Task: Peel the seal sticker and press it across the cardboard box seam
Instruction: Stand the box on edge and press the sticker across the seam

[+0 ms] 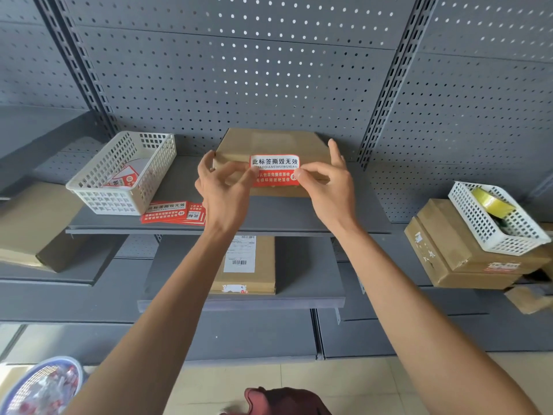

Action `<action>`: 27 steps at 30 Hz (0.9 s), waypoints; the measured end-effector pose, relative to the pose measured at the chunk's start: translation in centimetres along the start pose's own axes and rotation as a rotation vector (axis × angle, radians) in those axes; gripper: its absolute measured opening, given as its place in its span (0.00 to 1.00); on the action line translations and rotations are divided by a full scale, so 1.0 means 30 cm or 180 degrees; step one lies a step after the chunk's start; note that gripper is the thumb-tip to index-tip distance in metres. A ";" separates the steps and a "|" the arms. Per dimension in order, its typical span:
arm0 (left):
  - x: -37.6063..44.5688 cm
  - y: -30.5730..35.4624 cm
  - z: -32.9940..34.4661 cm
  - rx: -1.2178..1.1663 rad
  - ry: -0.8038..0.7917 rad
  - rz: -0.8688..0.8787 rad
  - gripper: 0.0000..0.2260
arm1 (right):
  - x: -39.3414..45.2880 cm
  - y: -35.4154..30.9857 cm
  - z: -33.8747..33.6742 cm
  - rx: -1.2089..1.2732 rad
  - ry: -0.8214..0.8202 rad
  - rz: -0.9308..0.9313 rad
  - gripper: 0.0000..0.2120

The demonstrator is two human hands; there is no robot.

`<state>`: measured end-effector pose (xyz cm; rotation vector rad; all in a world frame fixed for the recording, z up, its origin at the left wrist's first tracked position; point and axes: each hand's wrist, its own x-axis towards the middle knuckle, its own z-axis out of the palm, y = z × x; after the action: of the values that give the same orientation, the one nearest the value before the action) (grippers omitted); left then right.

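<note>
A flat brown cardboard box [269, 143] lies on the grey shelf at chest height. A red and white seal sticker [274, 169] with printed characters sits at the box's front edge, spanning the top face and the front side. My left hand [223, 187] pinches the sticker's left end between thumb and fingers. My right hand [326, 182] pinches its right end, with the index finger raised over the box's right corner. Whether the sticker is stuck down or just held against the box, I cannot tell.
A white slotted basket [98, 191] with sticker sheets stands to the left on the shelf [299, 220], and loose red sticker sheets [173, 212] lie before it. Another box [248, 265] sits on the shelf below. At right, a basket [490, 232] with yellow tape rests on stacked boxes [443, 262].
</note>
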<state>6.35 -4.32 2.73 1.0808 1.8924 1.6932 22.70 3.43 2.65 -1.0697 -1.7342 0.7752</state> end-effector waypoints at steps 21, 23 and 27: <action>0.113 0.039 0.056 0.0650 0.0363 0.0655 0.09 | 0.136 -0.010 0.044 -0.0037 0.0357 -0.0292 0.07; 0.126 0.032 0.056 0.0732 0.0395 0.0692 0.09 | 0.145 0.000 0.052 -0.0061 0.0395 -0.0353 0.07; 0.147 0.031 0.058 0.0860 0.0466 0.0749 0.09 | 0.169 0.016 0.067 -0.0163 0.0490 -0.0507 0.07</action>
<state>5.07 0.12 4.17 1.3621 2.2105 1.7142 20.01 8.12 3.41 -0.9852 -1.6917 0.5378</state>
